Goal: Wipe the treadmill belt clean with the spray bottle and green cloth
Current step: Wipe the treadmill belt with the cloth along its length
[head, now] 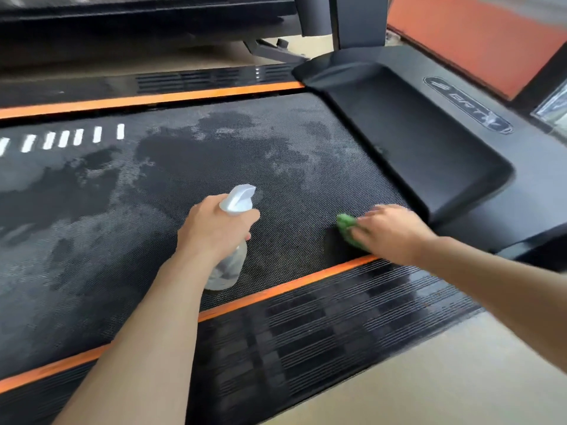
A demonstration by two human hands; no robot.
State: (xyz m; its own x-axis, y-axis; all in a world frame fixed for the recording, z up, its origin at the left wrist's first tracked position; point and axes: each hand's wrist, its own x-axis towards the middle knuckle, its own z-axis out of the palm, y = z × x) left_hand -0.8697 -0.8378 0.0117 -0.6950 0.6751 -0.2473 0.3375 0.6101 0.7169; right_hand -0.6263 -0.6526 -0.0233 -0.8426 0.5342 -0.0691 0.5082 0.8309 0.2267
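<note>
Near the front end of the treadmill belt, the right hand lies on the green cloth, its fingers fairly straight and pressing the cloth flat to the belt; the hand is blurred, so how far the fingers bend is hard to say. Cloth and hand sit in the belt's corner, just beside the black motor cover ahead and the orange strip along the near edge. The left hand has its grip curled round the neck of the spray bottle, which hangs over the belt with its white nozzle uppermost and pointing away from the person. Between the two hands the belt is bare. Toward the left it stretches wide, mottled with dark wet patches and paler dry ones, with a row of white marks near the far orange strip. Below the near strip runs a ribbed black side rail, then pale floor.
</note>
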